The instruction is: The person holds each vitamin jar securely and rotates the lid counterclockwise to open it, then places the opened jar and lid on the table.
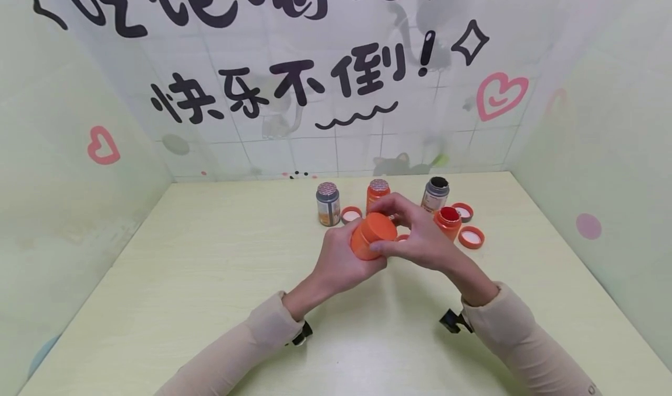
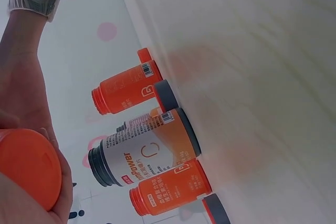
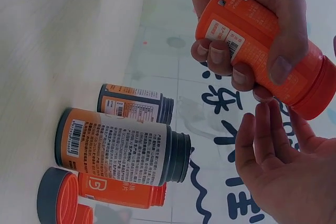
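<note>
My left hand grips an orange bottle by its body, tilted above the table, fingers wrapped round it. Its orange cap is on. My right hand holds the cap, thumb at its near edge and fingers at the far side. In the right wrist view, the fingers of that hand reach up beside the cap. Behind the hands stand a grey bottle with a patterned seal, an orange sealed bottle and a larger grey bottle with a white-orange label, mostly hidden in the head view.
To the right stand an uncapped grey bottle and an uncapped orange bottle. Loose lids lie among them, such as a lid at the right and a lid at the left. A printed wall closes the pale table's back.
</note>
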`<action>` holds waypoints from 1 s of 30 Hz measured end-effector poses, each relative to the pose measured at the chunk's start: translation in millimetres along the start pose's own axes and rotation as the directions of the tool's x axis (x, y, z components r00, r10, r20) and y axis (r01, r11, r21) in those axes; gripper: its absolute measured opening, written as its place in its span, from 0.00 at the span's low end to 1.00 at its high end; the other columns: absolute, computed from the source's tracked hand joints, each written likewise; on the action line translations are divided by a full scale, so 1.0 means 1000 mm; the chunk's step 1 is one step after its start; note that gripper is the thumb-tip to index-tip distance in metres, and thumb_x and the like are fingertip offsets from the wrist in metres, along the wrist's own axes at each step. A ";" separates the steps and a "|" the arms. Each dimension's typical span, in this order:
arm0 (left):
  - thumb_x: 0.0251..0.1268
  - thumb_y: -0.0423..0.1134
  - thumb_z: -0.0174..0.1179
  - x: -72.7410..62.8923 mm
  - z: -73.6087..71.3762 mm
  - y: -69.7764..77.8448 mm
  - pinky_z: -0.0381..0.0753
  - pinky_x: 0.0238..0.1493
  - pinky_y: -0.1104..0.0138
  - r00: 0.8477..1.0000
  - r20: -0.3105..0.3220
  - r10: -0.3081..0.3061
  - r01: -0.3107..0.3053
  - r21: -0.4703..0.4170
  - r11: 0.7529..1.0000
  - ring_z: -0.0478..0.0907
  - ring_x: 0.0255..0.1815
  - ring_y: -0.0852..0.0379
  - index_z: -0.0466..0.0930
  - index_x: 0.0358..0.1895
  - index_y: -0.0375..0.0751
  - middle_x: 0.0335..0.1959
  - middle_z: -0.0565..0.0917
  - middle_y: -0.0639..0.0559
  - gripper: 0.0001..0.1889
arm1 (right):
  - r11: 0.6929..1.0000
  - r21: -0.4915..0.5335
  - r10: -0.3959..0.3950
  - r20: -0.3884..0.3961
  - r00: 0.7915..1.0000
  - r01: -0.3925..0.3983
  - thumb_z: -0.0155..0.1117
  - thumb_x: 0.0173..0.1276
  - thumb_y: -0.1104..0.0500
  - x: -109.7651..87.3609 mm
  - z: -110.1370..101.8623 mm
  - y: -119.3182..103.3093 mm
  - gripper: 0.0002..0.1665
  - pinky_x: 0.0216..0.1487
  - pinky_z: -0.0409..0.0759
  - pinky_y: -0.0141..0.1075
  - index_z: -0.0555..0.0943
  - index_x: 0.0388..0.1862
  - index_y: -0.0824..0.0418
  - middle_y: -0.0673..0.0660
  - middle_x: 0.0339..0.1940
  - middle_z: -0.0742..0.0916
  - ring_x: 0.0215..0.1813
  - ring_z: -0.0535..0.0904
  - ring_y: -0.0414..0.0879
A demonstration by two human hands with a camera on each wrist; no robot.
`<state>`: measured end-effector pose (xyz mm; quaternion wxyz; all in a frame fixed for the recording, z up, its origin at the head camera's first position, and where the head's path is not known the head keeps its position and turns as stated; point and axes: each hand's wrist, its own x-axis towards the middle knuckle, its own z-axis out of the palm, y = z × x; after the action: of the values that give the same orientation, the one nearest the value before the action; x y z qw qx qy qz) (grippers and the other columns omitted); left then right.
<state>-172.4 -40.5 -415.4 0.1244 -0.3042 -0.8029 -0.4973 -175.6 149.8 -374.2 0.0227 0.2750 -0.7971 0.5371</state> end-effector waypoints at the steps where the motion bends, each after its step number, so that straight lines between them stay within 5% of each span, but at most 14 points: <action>1: 0.53 0.36 0.72 0.000 0.000 0.000 0.85 0.35 0.69 1.000 0.002 0.000 0.000 0.002 1.000 0.82 0.31 0.62 0.81 0.50 0.40 0.35 0.88 0.51 0.19 | 1.000 -0.001 0.009 0.002 1.000 -0.009 0.76 0.58 0.56 0.000 0.001 0.000 0.29 0.58 0.81 0.51 0.78 0.58 0.56 0.54 0.54 0.84 0.56 0.80 0.51; 30: 0.54 0.37 0.73 -0.001 0.001 -0.003 0.86 0.38 0.70 1.000 -0.002 0.003 -0.003 0.017 1.000 0.84 0.33 0.60 0.81 0.51 0.40 0.37 0.89 0.50 0.20 | 1.000 -0.008 -0.028 -0.016 0.999 0.028 0.75 0.60 0.60 0.000 0.001 0.000 0.25 0.61 0.81 0.53 0.80 0.56 0.58 0.55 0.53 0.86 0.55 0.81 0.50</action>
<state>-173.2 -41.5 -418.8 0.1285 -0.3039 -0.8064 -0.4908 -175.5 149.5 -374.7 0.0379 0.2818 -0.7950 0.5358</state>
